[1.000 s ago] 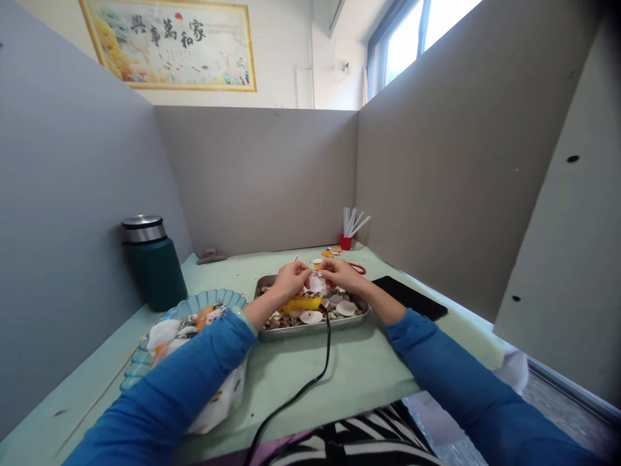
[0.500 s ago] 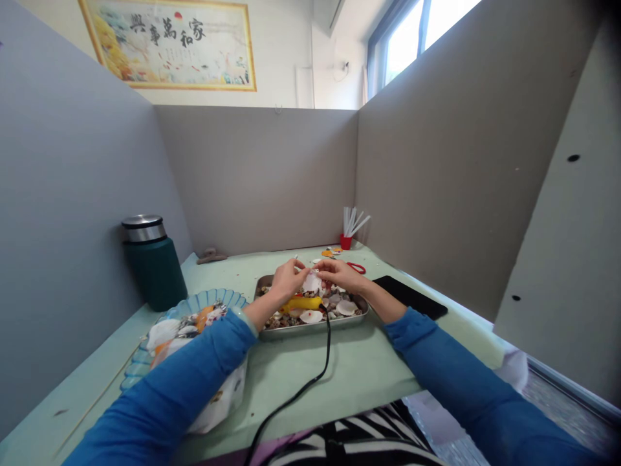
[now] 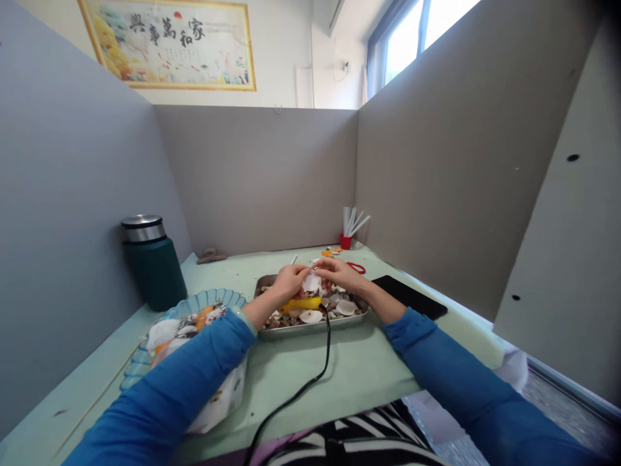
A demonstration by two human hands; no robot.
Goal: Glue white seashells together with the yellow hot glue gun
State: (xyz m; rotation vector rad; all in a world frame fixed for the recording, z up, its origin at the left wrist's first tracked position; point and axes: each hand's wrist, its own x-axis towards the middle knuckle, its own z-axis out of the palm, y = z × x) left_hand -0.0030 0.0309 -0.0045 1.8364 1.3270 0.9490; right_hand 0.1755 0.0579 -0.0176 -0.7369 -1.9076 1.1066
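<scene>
Over the metal tray (image 3: pixel 310 330), my left hand (image 3: pixel 291 282) and my right hand (image 3: pixel 339 274) meet with fingertips pinched together. Between them is a white seashell (image 3: pixel 312 282), its upper edge covered by my fingers. Any small piece at the fingertips is too small to make out. A short white stick (image 3: pixel 294 259) shows just beyond my left hand; whether that hand touches it is unclear. Below my hands, a yellow-handled tool (image 3: pixel 301 303) with a black cord (image 3: pixel 324 362) lies on the tray's shells and pebbles. A flat white shell (image 3: pixel 311 316) rests near the tray's front.
Left of the tray is a blue scalloped dish (image 3: pixel 204 298) of shells, with a green bottle (image 3: pixel 158 272) behind. A red cup (image 3: pixel 345 242) of white sticks, red-handled scissors (image 3: pixel 357 267) and a black flat device (image 3: pixel 412 296) are to the right. Grey partitions (image 3: pixel 262 175) surround the table.
My left hand has shifted slightly, its fingers closing in toward the right hand's fingertips. More of the white stick behind it shows. The tray and tool have stayed put.
</scene>
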